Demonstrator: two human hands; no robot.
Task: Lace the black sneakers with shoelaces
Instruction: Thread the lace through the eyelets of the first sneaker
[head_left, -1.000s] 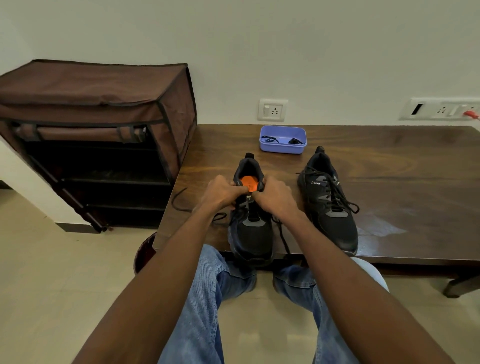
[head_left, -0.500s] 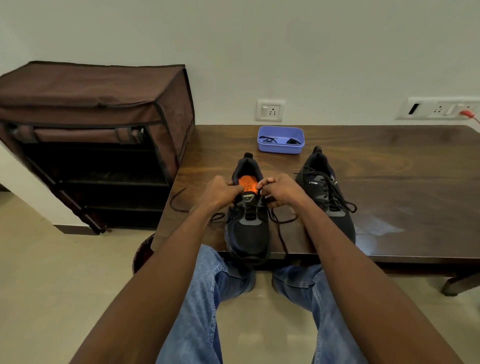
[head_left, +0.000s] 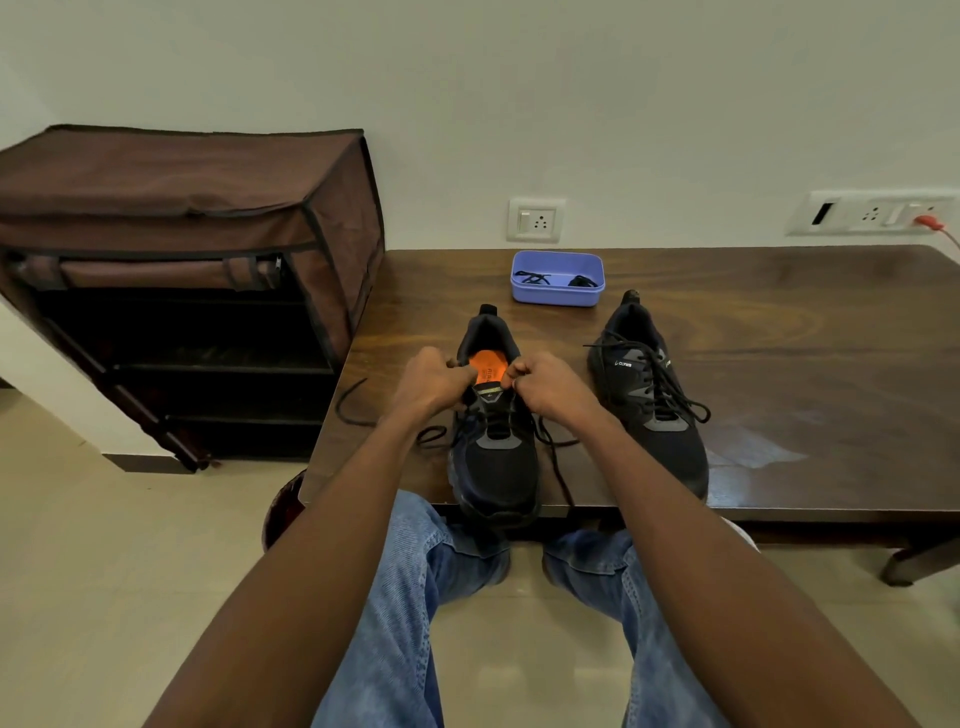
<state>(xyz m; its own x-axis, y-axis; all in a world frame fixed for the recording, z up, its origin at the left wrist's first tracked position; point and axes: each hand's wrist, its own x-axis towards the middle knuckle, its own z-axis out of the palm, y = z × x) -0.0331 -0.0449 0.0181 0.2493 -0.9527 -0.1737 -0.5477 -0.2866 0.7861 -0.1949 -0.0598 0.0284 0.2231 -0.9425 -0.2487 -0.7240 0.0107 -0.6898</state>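
A black sneaker (head_left: 496, 467) with an orange insole stands at the table's front edge, toe toward me. My left hand (head_left: 434, 382) pinches the black shoelace at the shoe's left top eyelets. My right hand (head_left: 550, 387) pinches the lace at the right side of the tongue. Loose lace ends (head_left: 358, 410) trail left over the table edge and down the front on the right. A second black sneaker (head_left: 652, 395), fully laced, stands to the right.
A purple tray (head_left: 558, 296) holding black laces sits behind the shoes on the dark wooden table (head_left: 805, 364). A brown fabric shoe rack (head_left: 182, 270) stands at the left. Wall sockets are behind. My knees in blue jeans are under the table edge.
Both hands have drawn slightly apart at the top of the shoe, pulling the lace outward; the orange insole shows more between them.
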